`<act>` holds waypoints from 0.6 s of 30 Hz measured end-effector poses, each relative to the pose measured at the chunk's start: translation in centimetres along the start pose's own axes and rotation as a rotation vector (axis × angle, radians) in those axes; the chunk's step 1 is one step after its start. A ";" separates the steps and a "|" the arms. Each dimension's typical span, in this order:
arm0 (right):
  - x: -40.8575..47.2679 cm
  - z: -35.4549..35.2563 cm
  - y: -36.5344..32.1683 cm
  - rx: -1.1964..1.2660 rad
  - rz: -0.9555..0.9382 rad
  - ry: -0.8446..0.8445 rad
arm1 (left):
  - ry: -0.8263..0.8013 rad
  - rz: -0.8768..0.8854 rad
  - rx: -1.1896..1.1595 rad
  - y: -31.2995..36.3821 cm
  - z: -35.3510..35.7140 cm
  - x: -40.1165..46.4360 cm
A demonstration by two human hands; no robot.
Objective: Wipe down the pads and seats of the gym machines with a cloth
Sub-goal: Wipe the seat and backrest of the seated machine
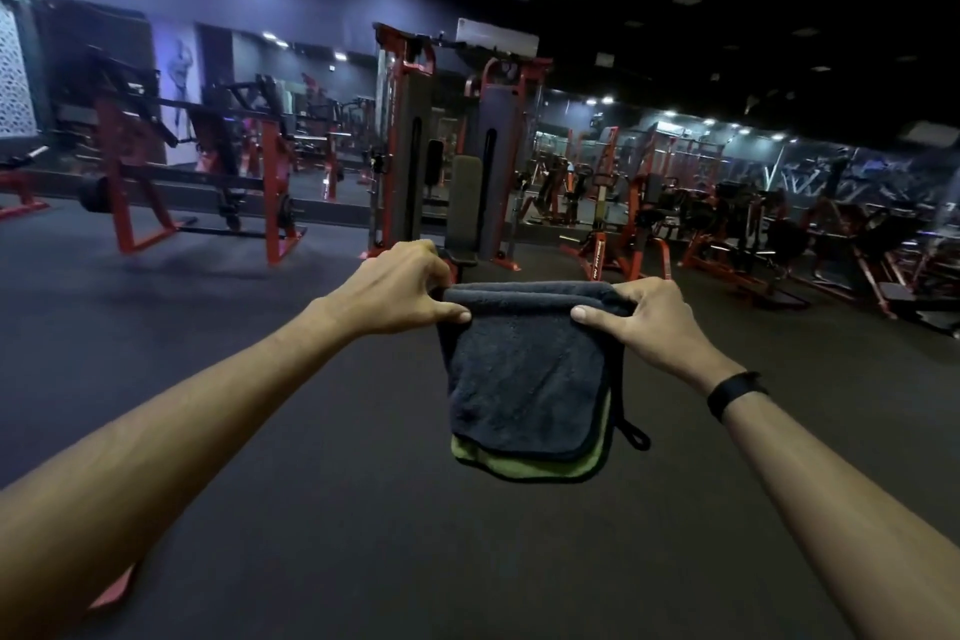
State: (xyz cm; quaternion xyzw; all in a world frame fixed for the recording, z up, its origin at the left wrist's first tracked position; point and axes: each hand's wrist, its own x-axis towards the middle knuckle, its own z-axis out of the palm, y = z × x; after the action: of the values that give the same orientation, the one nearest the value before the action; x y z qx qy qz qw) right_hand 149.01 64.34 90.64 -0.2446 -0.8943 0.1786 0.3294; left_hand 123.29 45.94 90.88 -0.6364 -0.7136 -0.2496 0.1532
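A folded cloth (524, 379), dark grey on the side facing me with a green layer showing at its lower edge, hangs in the air in front of me. My left hand (400, 288) pinches its upper left corner and my right hand (649, 317) pinches its upper right corner, both arms stretched forward. A small black loop dangles from the cloth's right edge. Straight ahead stands a red and grey cable machine (415, 135) with an upright dark back pad (465, 195) and a seat partly hidden behind my left hand.
Dark rubber floor (311, 509) stretches between me and the machines. Red plate-loaded machines (208, 172) stand at the left. A row of red machines with black pads (753, 234) runs along the mirrored wall at the right.
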 end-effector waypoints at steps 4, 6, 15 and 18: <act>4.6 2.0 2.2 -0.031 0.019 0.046 | -0.021 0.057 0.082 -4.1 2.0 4.4; 7.3 3.3 3.3 -0.031 0.031 0.058 | -0.016 0.086 0.103 -6.4 2.8 6.9; 19.1 7.2 6.3 -0.079 0.061 0.160 | -0.005 0.042 -0.272 -15.3 5.9 18.9; 22.3 7.8 8.8 -0.119 0.040 0.167 | 0.005 0.058 -0.292 -17.0 8.8 22.5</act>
State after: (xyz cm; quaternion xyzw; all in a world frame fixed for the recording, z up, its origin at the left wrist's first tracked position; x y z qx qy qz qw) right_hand 131.75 82.68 92.05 -0.2956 -0.8677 0.1109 0.3839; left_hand 104.19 68.39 92.86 -0.6717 -0.6506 -0.3479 0.0677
